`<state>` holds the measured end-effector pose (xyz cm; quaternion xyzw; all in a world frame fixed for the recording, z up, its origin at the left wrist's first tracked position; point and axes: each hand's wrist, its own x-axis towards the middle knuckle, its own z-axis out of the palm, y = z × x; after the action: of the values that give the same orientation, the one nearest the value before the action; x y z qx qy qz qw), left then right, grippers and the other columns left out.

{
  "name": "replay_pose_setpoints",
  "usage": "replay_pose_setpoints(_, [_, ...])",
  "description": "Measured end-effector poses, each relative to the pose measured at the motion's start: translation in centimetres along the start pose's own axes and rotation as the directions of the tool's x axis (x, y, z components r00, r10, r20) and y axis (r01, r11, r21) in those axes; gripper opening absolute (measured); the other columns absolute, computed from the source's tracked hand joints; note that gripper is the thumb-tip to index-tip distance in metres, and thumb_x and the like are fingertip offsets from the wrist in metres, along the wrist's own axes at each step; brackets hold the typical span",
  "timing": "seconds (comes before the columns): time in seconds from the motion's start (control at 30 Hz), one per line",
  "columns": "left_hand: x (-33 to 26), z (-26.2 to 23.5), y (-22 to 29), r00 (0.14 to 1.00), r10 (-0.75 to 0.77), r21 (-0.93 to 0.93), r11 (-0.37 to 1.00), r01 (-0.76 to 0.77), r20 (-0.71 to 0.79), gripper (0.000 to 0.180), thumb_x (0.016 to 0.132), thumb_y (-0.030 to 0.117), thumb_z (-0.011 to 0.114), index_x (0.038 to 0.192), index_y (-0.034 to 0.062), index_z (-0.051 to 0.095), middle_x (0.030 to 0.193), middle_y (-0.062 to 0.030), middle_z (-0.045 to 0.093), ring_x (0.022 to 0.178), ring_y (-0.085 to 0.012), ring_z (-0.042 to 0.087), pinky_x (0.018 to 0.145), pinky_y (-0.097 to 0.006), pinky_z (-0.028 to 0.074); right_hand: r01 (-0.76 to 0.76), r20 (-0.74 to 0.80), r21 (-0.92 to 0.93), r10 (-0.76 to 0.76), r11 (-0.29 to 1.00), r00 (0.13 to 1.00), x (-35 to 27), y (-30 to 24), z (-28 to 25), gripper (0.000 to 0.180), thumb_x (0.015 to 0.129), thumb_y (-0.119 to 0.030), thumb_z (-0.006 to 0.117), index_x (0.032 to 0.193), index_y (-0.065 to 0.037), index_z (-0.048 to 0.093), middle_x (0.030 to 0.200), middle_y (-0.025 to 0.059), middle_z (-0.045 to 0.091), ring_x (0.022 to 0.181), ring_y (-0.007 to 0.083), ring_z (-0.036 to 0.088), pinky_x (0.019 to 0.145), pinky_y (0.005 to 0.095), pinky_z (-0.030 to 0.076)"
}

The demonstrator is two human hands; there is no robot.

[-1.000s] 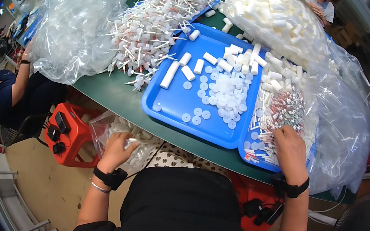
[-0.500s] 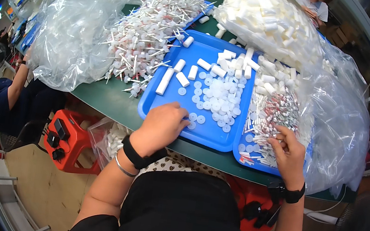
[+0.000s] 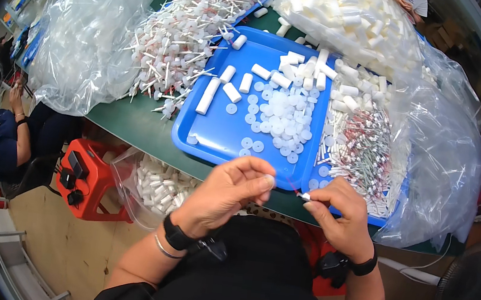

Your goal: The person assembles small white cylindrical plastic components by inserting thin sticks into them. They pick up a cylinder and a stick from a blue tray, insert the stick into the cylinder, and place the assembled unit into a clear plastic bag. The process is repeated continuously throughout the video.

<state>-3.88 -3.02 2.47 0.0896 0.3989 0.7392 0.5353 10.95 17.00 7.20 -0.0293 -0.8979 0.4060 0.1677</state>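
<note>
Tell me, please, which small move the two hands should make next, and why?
Probably push the two pieces together. The left hand pinches a small white disc at its fingertips, and the right hand holds a thin red-stemmed piece pointing at it, with only a short gap between them, above the blue tray's near edge.

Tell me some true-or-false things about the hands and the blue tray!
1. The left hand pinches a small white disc. True.
2. The right hand holds a thin part with a red stem. True.
3. The blue tray is empty. False: white discs and white tubes lie on it.
4. Both hands are reaching into the tray. False: they meet at the near table edge, in front of the tray.
5. A red stool stands under the table. True.
</note>
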Motion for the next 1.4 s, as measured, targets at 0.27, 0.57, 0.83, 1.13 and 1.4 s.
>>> replay_pose_setpoints(0.27, [0.5, 0.3, -2.9, 0.994, -0.065, -0.387, 0.917, 0.094, 0.086, 0.038, 0.107, 0.036, 0.055, 0.121, 0.0027, 0.063, 0.104, -0.0031, 0.068, 0.088, -0.0087, 0.063, 0.08, -0.025, 0.052, -0.053, 0.088, -0.002, 0.053, 0.999, 0.995, -0.1, -0.5, 1.2, 0.007, 0.087, -0.008, 0.075, 0.087, -0.003, 0.07, 0.07, 0.0069, 0.059, 0.065, 0.0237, 0.053, 0.063, 0.0362, 0.041])
replay_pose_setpoints(0.57, [0.2, 0.4, -2.9, 0.999, -0.003, -0.228, 0.974, -0.008, -0.046, 0.039, 0.106, 0.032, 0.056, 0.127, -0.0009, 0.061, 0.105, -0.0054, 0.068, 0.089, -0.0101, 0.063, 0.082, -0.026, 0.052, -0.035, 0.027, -0.132, 0.039, 0.991, 0.999, -0.5, -0.2, 1.6, 0.008, 0.087, -0.008, 0.074, 0.083, -0.005, 0.068, 0.067, 0.0052, 0.058, 0.062, 0.023, 0.053, 0.061, 0.0366, 0.038])
replay_pose_setpoints(0.83, [0.3, 0.3, -3.2, 0.998, 0.023, -0.233, 0.972, -0.036, -0.059, 0.038, 0.104, 0.028, 0.061, 0.127, -0.0029, 0.062, 0.106, -0.0053, 0.069, 0.09, -0.01, 0.064, 0.081, -0.026, 0.053, 0.053, -0.021, -0.242, -0.06, 0.969, 0.998, -0.4, 0.0, 1.7, 0.008, 0.083, -0.007, 0.077, 0.082, -0.007, 0.069, 0.062, 0.0013, 0.055, 0.058, 0.0196, 0.05, 0.059, 0.0357, 0.035])
replay_pose_setpoints(1.13, [0.4, 1.2, -3.7, 0.989, 0.038, -0.14, 0.989, -0.057, -0.14, 0.036, 0.102, 0.024, 0.065, 0.125, -0.003, 0.063, 0.106, -0.0071, 0.07, 0.088, -0.0103, 0.065, 0.081, -0.025, 0.054, 0.239, 0.021, -0.456, -0.258, 0.858, 0.966, -0.3, -0.4, 1.3, 0.014, 0.079, -0.005, 0.077, 0.087, -0.007, 0.065, 0.068, 0.0036, 0.052, 0.061, 0.0227, 0.05, 0.061, 0.0369, 0.037])
replay_pose_setpoints(1.4, [0.6, 1.8, -3.9, 0.993, 0.01, -0.153, 0.988, -0.027, -0.114, 0.034, 0.102, 0.023, 0.065, 0.125, -0.0023, 0.064, 0.105, -0.0067, 0.07, 0.089, -0.0102, 0.066, 0.08, -0.025, 0.054, 0.352, 0.073, -0.564, -0.379, 0.747, 0.922, -0.9, -0.9, 1.7, 0.019, 0.077, -0.002, 0.078, 0.092, -0.004, 0.065, 0.07, 0.005, 0.056, 0.058, 0.0241, 0.049, 0.057, 0.0387, 0.035])
